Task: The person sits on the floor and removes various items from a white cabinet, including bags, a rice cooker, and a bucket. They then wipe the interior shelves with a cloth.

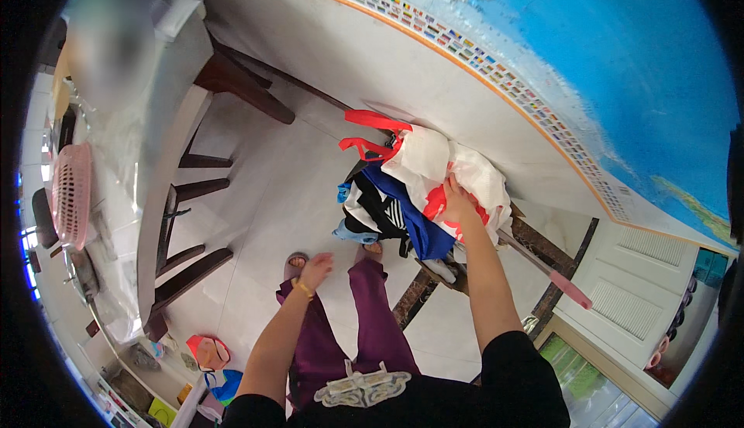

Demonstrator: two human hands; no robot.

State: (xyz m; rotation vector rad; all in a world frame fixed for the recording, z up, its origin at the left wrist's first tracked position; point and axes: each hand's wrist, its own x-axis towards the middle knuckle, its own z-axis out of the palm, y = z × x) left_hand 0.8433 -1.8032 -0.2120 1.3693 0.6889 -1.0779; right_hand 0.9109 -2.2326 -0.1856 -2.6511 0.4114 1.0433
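Observation:
My right hand (459, 202) reaches onto a white bag (415, 157) with red handles and red print, its fingers against the bag's surface. Whether they pinch the material is hard to tell. The bag lies on a pile of clothes by the wall. Beneath it are a dark blue cloth (427, 242), a black and white striped garment (390, 211) and a light blue piece (354, 232). My left hand (317, 271) hangs empty above the floor, slightly blurred, with a yellow band at its wrist.
A rod with a pink handle (569, 289) sticks out right of the pile. Left stands a table (168, 108) carrying a pink plastic basket (72, 195), with dark wooden legs (195, 271) below. A large map (610, 79) covers the wall. A red bag (208, 351) sits lower left.

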